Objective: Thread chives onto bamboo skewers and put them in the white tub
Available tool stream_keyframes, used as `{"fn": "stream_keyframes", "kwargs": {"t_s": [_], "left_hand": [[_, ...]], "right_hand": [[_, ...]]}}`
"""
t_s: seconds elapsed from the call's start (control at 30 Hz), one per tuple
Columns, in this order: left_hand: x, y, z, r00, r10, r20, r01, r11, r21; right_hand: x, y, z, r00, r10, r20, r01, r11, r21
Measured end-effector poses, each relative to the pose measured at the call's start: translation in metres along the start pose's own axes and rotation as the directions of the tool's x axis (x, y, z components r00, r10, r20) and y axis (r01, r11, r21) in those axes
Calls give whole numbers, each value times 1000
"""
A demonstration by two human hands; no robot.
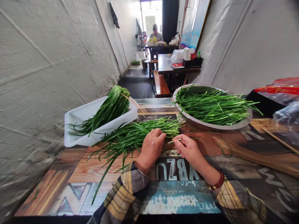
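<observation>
Green, likely limp chives (140,132) are pinned under the left hand's (151,147) flat fingers, one stalk (174,141) pinched at its end by the right hand (189,150).

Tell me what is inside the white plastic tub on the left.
A bundle of garlic chives lies slanted in the white tub, cut ends over the right rim, bamboo skewers sticking out. The tub floor beneath them is covered.

Narrow room: whitewashed brick wall (46,62) left, pale plastered wall (257,46) right, dark grey floor aisle (136,82) running to a far daylight-bright doorway (151,14), dark wooden tables (165,63) and brown wooden bench (161,85) far right.
</observation>
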State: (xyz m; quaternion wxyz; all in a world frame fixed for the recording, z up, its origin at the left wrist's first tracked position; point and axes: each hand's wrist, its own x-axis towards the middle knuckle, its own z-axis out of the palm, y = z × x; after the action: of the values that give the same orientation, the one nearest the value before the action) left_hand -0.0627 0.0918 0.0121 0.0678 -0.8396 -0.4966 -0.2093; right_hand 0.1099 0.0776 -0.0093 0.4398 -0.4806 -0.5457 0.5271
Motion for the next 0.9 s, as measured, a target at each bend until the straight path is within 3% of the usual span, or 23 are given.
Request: {"fn": "stream_keyframes", "kwargs": {"t_s": [0.13, 0.4, 0.53, 0.7, 0.9], "left_hand": [[1, 0, 0, 1000, -24, -8, 24, 1000, 10], [-1, 5, -25, 954, -191, -232, 138, 964, -225], [-3, 8, -23, 968, -198, -152, 135, 927, -350], [-2, 10, -15, 968, -225, -110, 118, 797, -593], [1, 12, -22, 963, -261, -64, 144, 702, -698]], "right_hand": [[-1, -3, 1, 1000, -30, -5, 30, 999, -22], [-2, -5, 0, 997, -75, -23, 74, 997, -20], [-5, -9, 0, 996, -88, -13, 87, 995, -39], [-9, -13, 1, 989, -145, 3, 145, 987, -65], [-6, -8, 0, 983, -181, 10, 181, 978, -99]]}}
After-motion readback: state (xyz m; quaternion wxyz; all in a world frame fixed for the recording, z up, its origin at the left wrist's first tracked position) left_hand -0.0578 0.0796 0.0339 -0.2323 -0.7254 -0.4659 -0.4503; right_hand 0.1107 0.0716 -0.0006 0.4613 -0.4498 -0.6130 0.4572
